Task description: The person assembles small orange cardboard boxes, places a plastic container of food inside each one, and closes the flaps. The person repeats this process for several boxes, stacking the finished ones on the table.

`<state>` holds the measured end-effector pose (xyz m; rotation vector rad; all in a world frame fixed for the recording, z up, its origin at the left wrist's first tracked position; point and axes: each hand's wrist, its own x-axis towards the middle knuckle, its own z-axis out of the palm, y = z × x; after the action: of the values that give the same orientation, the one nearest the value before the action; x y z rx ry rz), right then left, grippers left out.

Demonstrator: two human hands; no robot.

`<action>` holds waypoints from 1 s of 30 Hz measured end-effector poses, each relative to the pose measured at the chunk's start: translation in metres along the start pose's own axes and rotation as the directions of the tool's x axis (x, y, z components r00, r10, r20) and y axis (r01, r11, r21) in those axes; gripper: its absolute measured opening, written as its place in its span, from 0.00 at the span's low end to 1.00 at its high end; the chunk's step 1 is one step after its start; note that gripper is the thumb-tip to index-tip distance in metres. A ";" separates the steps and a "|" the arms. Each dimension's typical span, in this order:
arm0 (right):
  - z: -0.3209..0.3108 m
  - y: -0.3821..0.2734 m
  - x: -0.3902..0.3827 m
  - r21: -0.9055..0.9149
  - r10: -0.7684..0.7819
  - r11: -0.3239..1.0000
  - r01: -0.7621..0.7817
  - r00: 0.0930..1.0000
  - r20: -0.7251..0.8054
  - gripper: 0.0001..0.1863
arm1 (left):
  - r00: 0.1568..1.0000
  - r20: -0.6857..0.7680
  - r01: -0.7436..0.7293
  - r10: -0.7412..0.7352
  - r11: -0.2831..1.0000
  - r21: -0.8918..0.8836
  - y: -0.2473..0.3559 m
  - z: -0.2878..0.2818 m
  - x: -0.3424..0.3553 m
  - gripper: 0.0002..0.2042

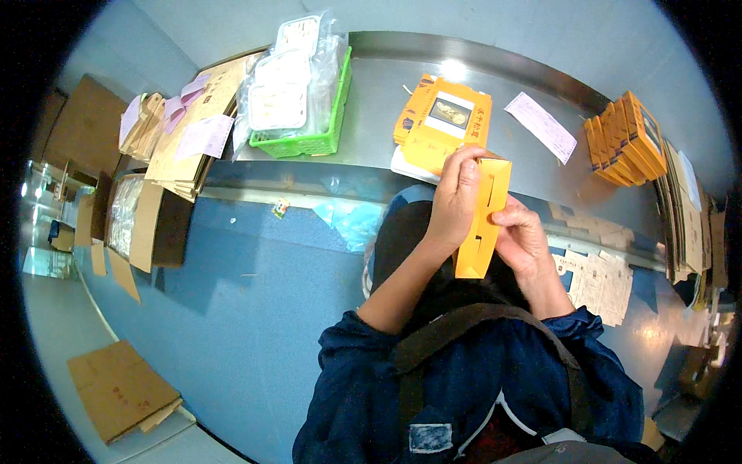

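Between my two hands, close to my body, is a yellow-orange folding carton (485,220), held with a narrow slotted side facing up. My left hand (456,197) grips its far left part, with the thumb along the edge. On the right side, my right hand (519,232) pinches the carton with thumb and fingers. Just beyond my left hand, a stack of flat orange cartons (444,116) with a picture panel lies on the steel table (371,108).
A green basket (340,116) holds clear-wrapped white trays (278,91). A printed sheet (541,126) lies right of the flat cartons. Formed orange boxes (627,141) stand in a row at far right. Cardboard stacks (197,116) and an open carton (147,224) are on the left.
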<state>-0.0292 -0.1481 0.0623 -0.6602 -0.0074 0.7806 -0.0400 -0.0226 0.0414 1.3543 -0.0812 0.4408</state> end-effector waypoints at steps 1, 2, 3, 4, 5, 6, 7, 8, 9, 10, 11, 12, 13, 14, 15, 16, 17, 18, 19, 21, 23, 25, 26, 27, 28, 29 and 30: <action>0.007 -0.003 -0.002 0.045 0.000 0.999 -0.001 1.000 0.010 0.26 | 1.000 -0.007 -0.002 0.002 0.999 -0.035 -0.003 -0.001 -0.001 0.16; 0.011 -0.004 -0.003 0.089 0.001 0.996 -0.003 1.000 0.021 0.23 | 1.000 -0.015 -0.004 0.003 0.998 -0.070 -0.007 -0.003 -0.001 0.17; 0.009 -0.002 0.001 0.119 -0.020 0.993 0.019 1.000 0.002 0.22 | 1.000 -0.025 -0.014 0.011 0.992 -0.126 -0.013 -0.003 0.002 0.18; 0.005 0.001 0.006 0.149 -0.040 0.988 0.043 0.999 -0.025 0.20 | 0.999 -0.032 -0.017 0.012 0.983 -0.185 -0.017 -0.001 0.005 0.19; 0.003 0.003 0.011 0.179 -0.058 0.982 0.067 0.997 -0.053 0.19 | 0.999 -0.041 -0.022 0.012 0.970 -0.243 -0.020 -0.001 0.004 0.19; 0.003 0.001 0.016 0.209 -0.058 0.977 0.046 0.997 0.048 0.19 | 1.000 -0.013 -0.017 0.014 0.946 -0.325 -0.021 -0.001 0.000 0.20; 0.009 0.001 0.016 0.150 -0.049 0.987 0.048 0.999 0.003 0.20 | 1.000 0.013 -0.017 0.025 0.917 -0.398 -0.013 -0.004 0.001 0.20; 0.020 -0.001 0.015 0.090 -0.044 0.995 0.048 0.998 -0.042 0.20 | 0.999 0.038 -0.015 0.038 0.883 -0.469 -0.006 -0.007 0.002 0.20; 0.027 -0.002 0.014 0.030 -0.042 0.999 0.044 0.995 -0.087 0.21 | 1.000 0.001 -0.028 0.031 0.907 -0.421 0.001 -0.009 0.004 0.20; 0.028 -0.001 0.014 -0.099 -0.018 0.995 0.008 0.995 -0.096 0.22 | 0.999 -0.038 -0.038 0.026 0.927 -0.373 0.007 -0.011 0.004 0.20; 0.028 -0.001 0.013 -0.226 0.004 0.974 -0.028 0.994 -0.107 0.23 | 0.997 -0.076 -0.045 0.022 0.945 -0.323 0.011 -0.014 0.004 0.19; 0.028 0.000 0.013 -0.349 0.023 0.935 -0.064 0.992 -0.121 0.23 | 0.996 -0.043 -0.086 0.083 0.992 -0.094 0.008 -0.020 0.003 0.19; 0.025 0.001 0.013 -0.339 -0.009 0.940 -0.031 0.993 -0.116 0.23 | 0.995 -0.038 -0.097 0.094 0.992 -0.077 0.006 -0.019 0.001 0.20; 0.020 0.003 0.015 -0.329 -0.043 0.944 0.003 0.993 -0.113 0.23 | 0.994 -0.033 -0.107 0.105 0.992 -0.061 0.003 -0.017 0.000 0.21; 0.017 0.004 0.016 -0.318 -0.077 0.947 0.038 0.991 -0.110 0.23 | 0.993 -0.027 -0.116 0.115 0.992 -0.045 0.001 -0.015 -0.001 0.22; 0.020 0.005 0.017 -0.253 -0.070 0.967 0.040 0.991 -0.112 0.21 | 0.991 -0.054 -0.125 0.122 0.990 -0.061 -0.001 -0.013 0.000 0.21; 0.018 0.008 0.018 -0.239 -0.084 0.970 0.053 0.989 -0.121 0.21 | 0.993 -0.041 -0.111 0.107 0.990 -0.089 -0.004 -0.014 0.001 0.21; 0.015 0.012 0.020 -0.225 -0.097 0.972 0.066 0.987 -0.130 0.21 | 0.995 -0.028 -0.096 0.093 0.989 -0.117 -0.008 -0.017 0.002 0.20; 0.015 0.012 0.021 -0.215 -0.114 0.973 0.083 0.984 -0.137 0.21 | 0.996 -0.015 -0.085 0.084 0.986 -0.146 -0.009 -0.018 0.004 0.20; 0.022 0.009 0.017 -0.239 -0.107 0.969 0.068 0.983 -0.152 0.18 | 0.997 -0.028 -0.073 0.070 0.987 -0.141 -0.005 -0.016 0.005 0.18; 0.026 0.010 0.012 -0.346 -0.114 0.936 0.061 0.984 -0.135 0.16 | 0.997 -0.044 -0.062 0.058 0.993 -0.100 0.000 -0.017 0.004 0.17; 0.024 0.009 0.007 -0.533 -0.135 0.843 0.070 0.987 -0.084 0.14 | 0.997 -0.057 -0.057 0.055 0.998 -0.033 0.003 -0.019 0.006 0.16; 0.022 0.008 0.007 -0.575 -0.153 0.814 0.082 0.985 -0.077 0.14 | 0.996 -0.066 -0.058 0.056 0.998 -0.026 0.000 -0.017 0.007 0.15; 0.020 0.007 0.007 -0.615 -0.171 0.783 0.093 0.983 -0.069 0.14 | 0.996 -0.075 -0.059 0.057 0.998 -0.019 -0.006 -0.015 0.007 0.15; 0.017 0.007 0.008 -0.653 -0.190 0.750 0.103 0.980 -0.064 0.14 | 0.995 -0.081 -0.057 0.056 0.998 -0.012 -0.008 -0.012 0.008 0.15; 0.015 0.006 0.009 -0.662 -0.183 0.743 0.093 0.981 -0.067 0.14 | 0.996 -0.079 -0.046 0.045 0.999 -0.009 -0.009 -0.012 0.008 0.14; 0.013 0.006 0.011 -0.672 -0.176 0.736 0.084 0.982 -0.071 0.14 | 0.996 -0.077 -0.035 0.034 0.999 -0.005 -0.008 -0.011 0.007 0.14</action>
<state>-0.0285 -0.1304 0.0668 -1.3869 -0.2246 0.5834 -0.0328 -0.0114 0.0336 1.3295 -0.0431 0.5207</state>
